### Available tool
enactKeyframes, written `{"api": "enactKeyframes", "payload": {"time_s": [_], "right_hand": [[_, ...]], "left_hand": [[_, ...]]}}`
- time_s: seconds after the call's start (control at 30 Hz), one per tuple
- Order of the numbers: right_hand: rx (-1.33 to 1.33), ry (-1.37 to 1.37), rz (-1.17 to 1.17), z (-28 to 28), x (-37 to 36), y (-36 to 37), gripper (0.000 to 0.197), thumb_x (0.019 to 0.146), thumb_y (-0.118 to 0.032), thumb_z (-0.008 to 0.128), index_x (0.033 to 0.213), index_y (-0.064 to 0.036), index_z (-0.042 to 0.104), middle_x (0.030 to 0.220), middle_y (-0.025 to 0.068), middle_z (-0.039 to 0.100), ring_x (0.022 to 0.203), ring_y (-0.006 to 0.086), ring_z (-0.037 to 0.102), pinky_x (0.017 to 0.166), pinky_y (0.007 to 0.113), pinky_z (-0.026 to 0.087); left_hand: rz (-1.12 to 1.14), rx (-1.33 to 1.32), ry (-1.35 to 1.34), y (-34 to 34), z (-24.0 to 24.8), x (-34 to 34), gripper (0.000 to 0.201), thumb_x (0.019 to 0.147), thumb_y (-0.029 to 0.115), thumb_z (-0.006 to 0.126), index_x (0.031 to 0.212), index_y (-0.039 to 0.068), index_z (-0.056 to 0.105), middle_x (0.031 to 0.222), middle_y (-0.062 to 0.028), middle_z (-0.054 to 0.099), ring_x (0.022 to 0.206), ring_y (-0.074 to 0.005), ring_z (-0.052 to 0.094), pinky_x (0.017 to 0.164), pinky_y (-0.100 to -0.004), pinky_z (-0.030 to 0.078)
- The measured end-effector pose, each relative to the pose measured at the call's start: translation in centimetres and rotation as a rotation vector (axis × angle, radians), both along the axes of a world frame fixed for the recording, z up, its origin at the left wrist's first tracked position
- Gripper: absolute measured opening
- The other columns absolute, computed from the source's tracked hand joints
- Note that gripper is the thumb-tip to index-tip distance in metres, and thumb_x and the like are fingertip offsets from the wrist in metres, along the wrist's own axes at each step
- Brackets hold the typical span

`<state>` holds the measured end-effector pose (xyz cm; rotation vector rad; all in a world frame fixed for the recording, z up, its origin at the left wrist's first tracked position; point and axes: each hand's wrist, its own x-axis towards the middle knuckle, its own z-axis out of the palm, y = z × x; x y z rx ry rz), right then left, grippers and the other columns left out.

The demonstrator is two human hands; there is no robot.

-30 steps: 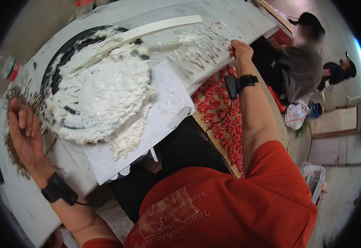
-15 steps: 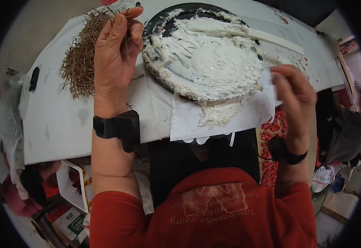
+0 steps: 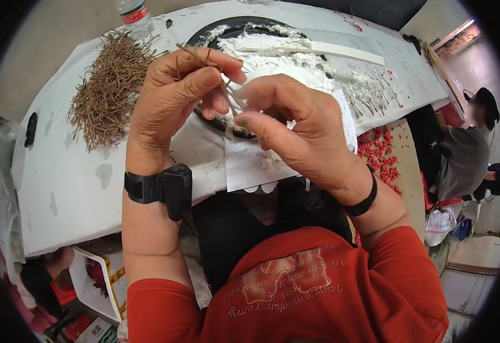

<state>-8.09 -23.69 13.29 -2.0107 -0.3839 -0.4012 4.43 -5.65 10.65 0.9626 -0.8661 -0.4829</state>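
My left hand [image 3: 184, 94] is raised over the near left edge of a round black tray [image 3: 201, 37], its fingers closed on thin brown twigs [image 3: 195, 56]. The twigs stick out above the forefinger and below the fingertips. Facing it is my right hand [image 3: 301, 120], with thumb and forefinger curved and apart close to the lower twig ends; whether they touch is unclear. Thick white paste [image 3: 273, 60] covers much of the tray, partly hidden behind my hands. A long white strip [image 3: 347, 52] rests across the tray's far right rim.
A big heap of brown twigs [image 3: 110, 86] lies left of my left hand. White paper [image 3: 250, 166] sits under the tray's near side. Red berries [image 3: 381, 154] cover a tan board at the right. A clear bottle [image 3: 132, 14] stands behind; another person [image 3: 467, 143] is at far right.
My right hand has moved left from beside the tray to my left hand. My left hand has come slightly lower and rightward, still holding twigs. The view has shifted, showing a person at right.
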Motion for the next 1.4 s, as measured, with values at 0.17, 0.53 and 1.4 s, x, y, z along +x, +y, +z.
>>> {"api": "enactKeyframes", "payload": {"time_s": [0.17,0.53,1.4], "right_hand": [[0.135,0.097,-0.017,-1.3,0.6,-0.1,0.021,0.088,-0.004,0.067,0.108,-0.0017,0.062,0.08,0.0002,0.064,0.063,0.0035,0.057,0.054,0.019,0.044],[-0.21,-0.186,-0.109,-0.9,0.2,-1.3,0.023,0.081,0.004,0.061,0.102,-0.0034,0.067,0.076,0.0018,0.06,0.06,0.006,0.053,0.053,0.023,0.042],[-0.316,-0.27,-0.382,0.5,-2.1,-6.9,0.014,0.082,0.008,0.062,0.092,-0.0009,0.066,0.085,0.0052,0.06,0.067,0.0114,0.056,0.057,0.024,0.044]], "left_hand": [[0.047,0.067,-0.042,-0.5,-0.1,-0.1,0.025,0.093,0.017,0.066,0.107,-0.003,0.068,0.095,-0.0112,0.07,0.065,-0.0099,0.064,0.052,-0.0192,0.05],[0.108,0.16,-0.027,-1.1,-0.5,-0.2,0.023,0.089,0.02,0.072,0.098,-0.001,0.071,0.086,-0.0057,0.066,0.052,-0.0041,0.045,0.044,-0.0176,0.032],[0.384,-0.194,0.133,0.8,-0.3,2.3,0.033,0.102,0.035,0.053,0.082,0.008,0.055,0.074,0.0014,0.05,0.054,-0.003,0.034,0.047,-0.0176,0.025]]}}
